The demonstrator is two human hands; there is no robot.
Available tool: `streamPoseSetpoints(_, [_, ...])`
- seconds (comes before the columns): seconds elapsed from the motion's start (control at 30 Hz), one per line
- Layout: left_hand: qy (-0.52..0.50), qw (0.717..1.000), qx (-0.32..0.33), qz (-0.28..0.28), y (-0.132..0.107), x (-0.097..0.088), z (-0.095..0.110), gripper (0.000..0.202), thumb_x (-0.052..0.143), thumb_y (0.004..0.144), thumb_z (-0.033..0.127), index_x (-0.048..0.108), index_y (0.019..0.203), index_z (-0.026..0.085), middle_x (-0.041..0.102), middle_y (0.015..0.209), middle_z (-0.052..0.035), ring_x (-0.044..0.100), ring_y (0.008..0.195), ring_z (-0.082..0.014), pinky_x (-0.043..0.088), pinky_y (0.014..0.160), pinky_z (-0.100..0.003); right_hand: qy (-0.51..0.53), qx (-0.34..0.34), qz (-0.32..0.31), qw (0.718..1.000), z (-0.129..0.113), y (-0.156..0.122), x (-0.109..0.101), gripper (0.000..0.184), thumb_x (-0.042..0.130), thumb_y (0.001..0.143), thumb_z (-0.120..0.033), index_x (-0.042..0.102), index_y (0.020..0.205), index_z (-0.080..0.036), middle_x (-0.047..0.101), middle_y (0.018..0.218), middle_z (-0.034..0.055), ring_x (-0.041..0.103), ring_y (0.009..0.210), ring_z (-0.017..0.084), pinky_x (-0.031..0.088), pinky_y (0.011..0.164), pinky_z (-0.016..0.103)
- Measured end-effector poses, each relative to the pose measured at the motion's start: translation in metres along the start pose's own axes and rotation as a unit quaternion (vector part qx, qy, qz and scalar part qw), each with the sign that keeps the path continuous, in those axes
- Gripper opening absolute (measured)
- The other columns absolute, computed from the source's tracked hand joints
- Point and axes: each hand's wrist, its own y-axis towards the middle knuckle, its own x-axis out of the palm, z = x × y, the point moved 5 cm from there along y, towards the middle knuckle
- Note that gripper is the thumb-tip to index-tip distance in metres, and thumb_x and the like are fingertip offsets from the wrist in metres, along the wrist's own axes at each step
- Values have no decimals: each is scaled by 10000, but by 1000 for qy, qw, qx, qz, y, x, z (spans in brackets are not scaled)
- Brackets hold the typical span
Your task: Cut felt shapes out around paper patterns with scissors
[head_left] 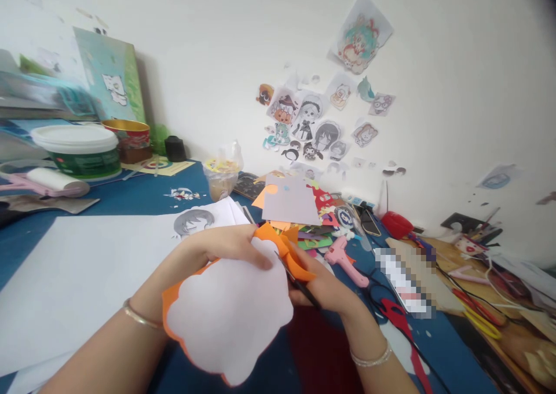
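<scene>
My left hand (pixel 226 246) grips a white scalloped paper shape (pixel 230 310) laid on orange foam sheet (pixel 171 298), thumb pressed on its top edge. My right hand (pixel 324 284) is closed round dark-bladed scissors (pixel 299 281), whose blades meet the orange foam at the shape's right edge. A curled strip of cut orange foam (pixel 289 249) hangs over the blades. Both wrists wear thin bracelets.
A large white sheet (pixel 78 272) with a printed head lies on the blue table to the left. Behind are a pile of coloured foam scraps (pixel 317 226), a pink glue gun (pixel 345 261), red scissors (pixel 402 324), a green tub (pixel 80 150), and a plastic cup (pixel 221 179). Stickers cover the wall.
</scene>
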Motion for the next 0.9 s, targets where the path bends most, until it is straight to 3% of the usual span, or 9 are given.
streamPoseSetpoints(0.1, [41,998,-47,3,4,-4,-9,390,675,598,467,627,910,238,708,884,-47,673,814,-282,535,606,-308,5,-6,5,1000,-2,0,-1,864,713,665,-176,269,1389,-334,475,1342,23,512,1124,255,430,938,418])
streamPoseSetpoints(0.23, [49,992,-97,69,5,-13,-17,521,659,574,591,579,951,241,700,944,-67,673,833,-286,531,588,-296,9,-23,18,1000,-7,1,-3,807,704,686,-219,303,1379,-323,498,1327,11,511,1134,245,418,960,403])
streamPoseSetpoints(0.37, [51,987,-100,113,4,-13,-15,531,656,558,610,557,918,233,694,942,-71,667,848,-290,523,577,-289,20,-42,37,998,-7,3,-2,768,663,733,-228,279,1393,-315,533,1293,9,537,1104,226,409,977,390])
streamPoseSetpoints(0.5, [17,989,-101,104,8,-8,-16,500,663,553,595,555,866,221,700,861,-62,675,799,-283,516,549,-284,46,-46,64,996,-3,3,-4,666,582,820,-290,261,1403,-313,487,1345,9,468,1203,218,388,1008,380])
streamPoseSetpoints(0.67, [-40,993,-85,72,13,-2,-17,564,672,560,589,537,955,210,691,957,-84,664,874,-287,528,600,-289,49,-68,57,995,0,1,-7,687,576,826,-275,223,1414,-312,443,1382,10,451,1222,203,373,1027,367])
streamPoseSetpoints(0.9, [6,987,-111,112,6,-1,-11,535,634,571,638,554,906,229,701,851,-67,675,790,-287,508,543,-297,5,-58,19,998,3,-3,-10,822,618,739,-145,192,1420,-319,388,1417,18,440,1225,219,375,1019,377])
